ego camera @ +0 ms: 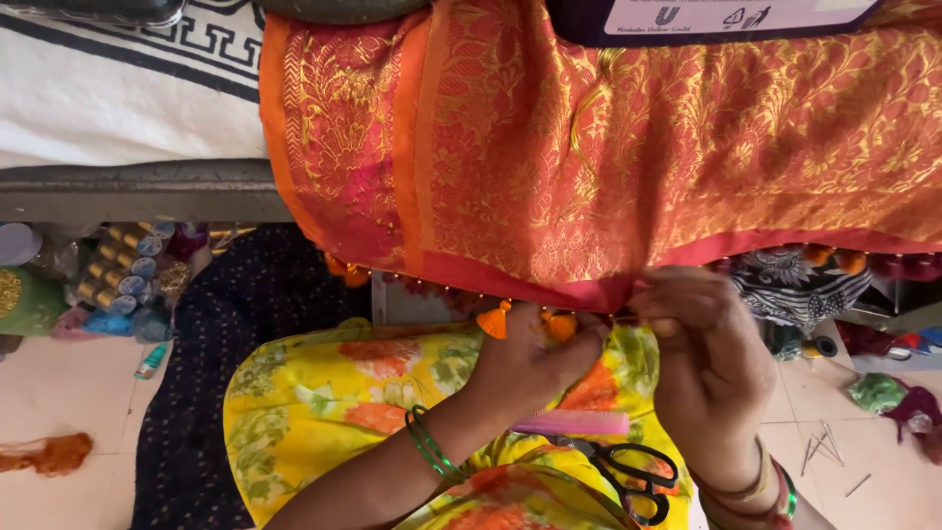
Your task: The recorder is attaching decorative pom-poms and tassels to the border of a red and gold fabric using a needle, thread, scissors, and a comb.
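Both forearms rose from the bottom of the frame toward the middle. At the centre, the left hand (535,358) was curled into a loose fist with its fingertips pressed against the lower hem of the orange and pink cloth (589,147); its grip was clenched on the hem beside an orange tassel (494,321). Green bangles (432,444) circled that wrist. Just to its right, the right hand (706,363) pinched the same hem between thumb and fingers, grip clenched on the fabric edge, and gold and green bangles (770,491) sat on its wrist at the lower right. Whether either hand also held a needle or thread could not be told.

That cloth, woven with gold flower patterns, filled the upper half of the frame and hung down over a dark ledge (137,188) at the left. More small tassels dotted its hem toward the right edge.

Below the hands, a pink comb (574,423) and black-handled scissors (628,476) lay on the yellow flowered lap (324,402) at the bottom centre. At the left edge, spools of thread (123,270) were packed together under the ledge, and a tuft of orange thread (54,454) lay on the pale floor (59,383) at the lower left. Several thin pins (824,447) were scattered on the floor at the lower right.
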